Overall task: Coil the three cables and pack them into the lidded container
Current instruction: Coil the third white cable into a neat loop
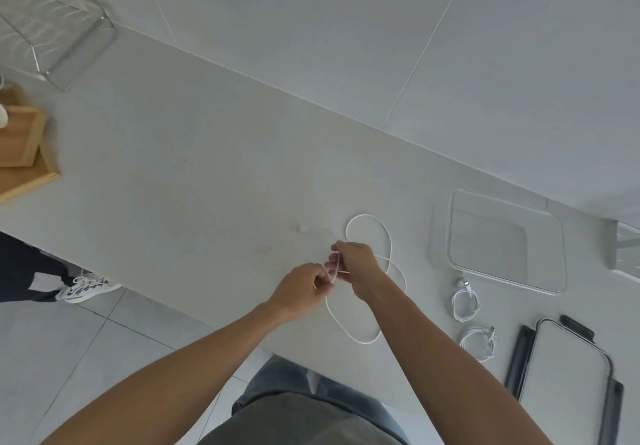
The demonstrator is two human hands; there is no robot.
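On the pale surface [194,174], the clear container [507,242] at right sits empty, lid [568,379] lower right; your left hand [301,289] and right hand [353,264] both pinch the white cable [367,218].

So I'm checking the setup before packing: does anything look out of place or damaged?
Nothing stands out. Two coiled cables lie beside the open container, its lid is off nearby, and both hands hold the third cable.

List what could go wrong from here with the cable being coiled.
1. The long white cable loops loosely under both hands; the left hand and right hand could tangle it.
2. Its lower loop nears the table edge and may slide off.
3. Dragging it could disturb the two coiled white cables beside the clear plastic container.
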